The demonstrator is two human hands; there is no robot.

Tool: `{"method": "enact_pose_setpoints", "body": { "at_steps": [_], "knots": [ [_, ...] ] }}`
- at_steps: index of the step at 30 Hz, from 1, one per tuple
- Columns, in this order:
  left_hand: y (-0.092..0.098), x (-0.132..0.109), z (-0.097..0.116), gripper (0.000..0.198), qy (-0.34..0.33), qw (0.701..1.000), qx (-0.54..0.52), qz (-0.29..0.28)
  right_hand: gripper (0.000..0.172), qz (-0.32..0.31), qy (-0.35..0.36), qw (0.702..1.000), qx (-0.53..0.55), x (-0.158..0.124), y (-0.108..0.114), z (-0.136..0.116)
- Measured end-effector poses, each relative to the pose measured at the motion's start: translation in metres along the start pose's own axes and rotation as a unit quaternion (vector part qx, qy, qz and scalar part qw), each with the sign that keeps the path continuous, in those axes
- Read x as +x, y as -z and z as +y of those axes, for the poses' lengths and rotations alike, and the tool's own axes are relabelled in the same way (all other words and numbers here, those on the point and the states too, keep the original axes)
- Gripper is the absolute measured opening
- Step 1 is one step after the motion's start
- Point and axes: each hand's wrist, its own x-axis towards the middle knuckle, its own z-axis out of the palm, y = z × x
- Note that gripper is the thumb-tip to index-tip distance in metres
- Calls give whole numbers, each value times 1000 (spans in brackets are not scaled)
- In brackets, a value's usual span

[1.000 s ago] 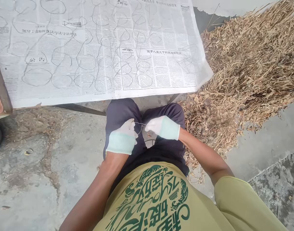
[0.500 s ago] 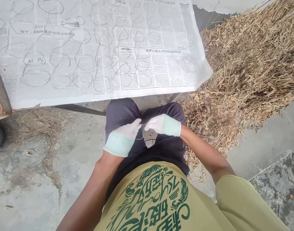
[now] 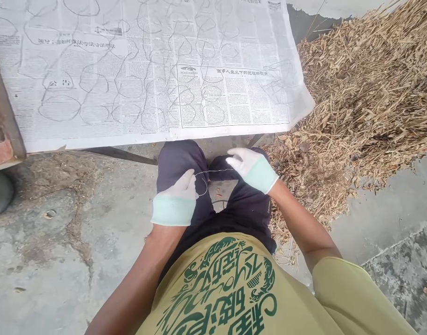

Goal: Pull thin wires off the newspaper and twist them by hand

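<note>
L hand (image 3: pixel 174 197), gloved, pinches 1 thin wire (image 3: pixel 218 170) w/ a loose curl by its fingertips; R hand (image 3: pixel 253 168), also gloved, has thumb & forefinger apart, wire's far end running up to it, can't tell if other fingers grip it. Wire's over the gap btwn 2 knees (image 3: pixel 181 160). Beyond: newspaper (image 3: pixel 94 139) w/ many curled wire-like pcs (image 3: pixel 59 120), too tangled to count, & 1 straw heap (image 3: pixel 374 93) at R.
</note>
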Motion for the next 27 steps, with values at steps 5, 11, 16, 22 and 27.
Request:
{"method": "enact_pose_setpoints", "body": {
  "at_steps": [5,11,16,22,27],
  "knots": [
    [-3,1,10,52,59,992,-110,17,34,8,-149,971,188,-27,-12,-17],
    [-8,-4,22,44,21,993,-111,38,50,-132,-199,846,476,-45,-69,-23],
    [-10,-7,17,39,-15,997,-53,63,56,-115,-216,810,534,-38,-88,-12],
    [-9,-6,15,47,-7,998,-66,14,56,-102,-213,828,508,-40,-79,-22],
    [-8,-12,21,43,-33,999,-12,11,54,-82,-206,856,467,-40,-76,-30]
  ]
}}
